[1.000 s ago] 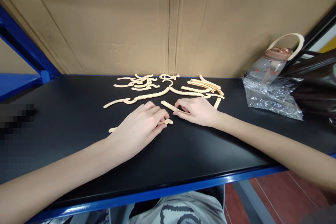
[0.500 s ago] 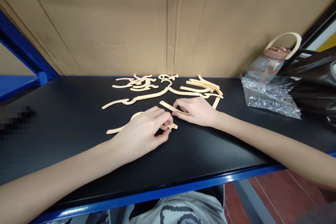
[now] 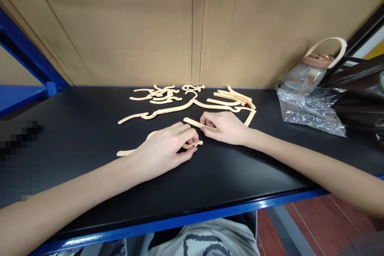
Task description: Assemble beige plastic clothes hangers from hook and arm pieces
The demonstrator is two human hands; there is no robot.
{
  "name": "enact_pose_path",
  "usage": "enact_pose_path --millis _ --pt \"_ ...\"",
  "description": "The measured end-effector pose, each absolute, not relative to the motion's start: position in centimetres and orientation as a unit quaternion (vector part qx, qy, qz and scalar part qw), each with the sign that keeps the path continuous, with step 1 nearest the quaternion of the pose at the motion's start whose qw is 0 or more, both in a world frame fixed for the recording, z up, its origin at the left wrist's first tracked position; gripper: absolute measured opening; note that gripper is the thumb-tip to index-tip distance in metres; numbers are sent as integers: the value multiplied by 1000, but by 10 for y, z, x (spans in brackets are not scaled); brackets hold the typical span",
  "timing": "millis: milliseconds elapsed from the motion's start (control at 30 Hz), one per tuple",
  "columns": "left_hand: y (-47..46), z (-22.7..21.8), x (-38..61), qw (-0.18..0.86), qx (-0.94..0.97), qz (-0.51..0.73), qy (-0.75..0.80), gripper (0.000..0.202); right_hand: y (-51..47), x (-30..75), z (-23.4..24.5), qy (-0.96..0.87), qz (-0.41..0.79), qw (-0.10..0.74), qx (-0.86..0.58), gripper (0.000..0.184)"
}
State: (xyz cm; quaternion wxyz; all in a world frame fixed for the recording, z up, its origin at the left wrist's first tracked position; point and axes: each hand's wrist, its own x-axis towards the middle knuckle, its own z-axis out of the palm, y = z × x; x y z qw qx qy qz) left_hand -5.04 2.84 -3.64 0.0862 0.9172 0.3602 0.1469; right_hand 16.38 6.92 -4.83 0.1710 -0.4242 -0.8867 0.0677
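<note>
Gripping with both hands | left hand (image 3: 169,144): fingers clamped on curved cream piece (image 3: 196,144), over middle of desk (image 3: 213,180) | right hand (image 3: 223,126): fingers clamped on flat strip (image 3: 193,123), its holed end pointing to left | hanger-shaped frame (image 3: 175,109) lies behind both, loose strips (image 3: 235,95) at right rear

Brown cardboard (image 3: 120,28) stands behind a black table (image 3: 228,176) with a blue edge (image 3: 192,217). A blue metal frame (image 3: 33,55) rises at left; below right, a grey bar (image 3: 291,232) crosses what looks like red tile floor (image 3: 324,230).
</note>
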Motion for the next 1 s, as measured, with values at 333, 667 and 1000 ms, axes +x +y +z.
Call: enact_pose_path --millis 333,667,1000 --pt "30 -37 -53 102 906 134 388 14 69 163 -48 -870 121 194 -436 7" --pt "31 -35 -53 110 901 146 394 16 71 164 -50 -860 165 220 -430 8" --pt "37 -34 -52 232 854 137 445 17 71 163 -50 -861 154 218 -432 10"
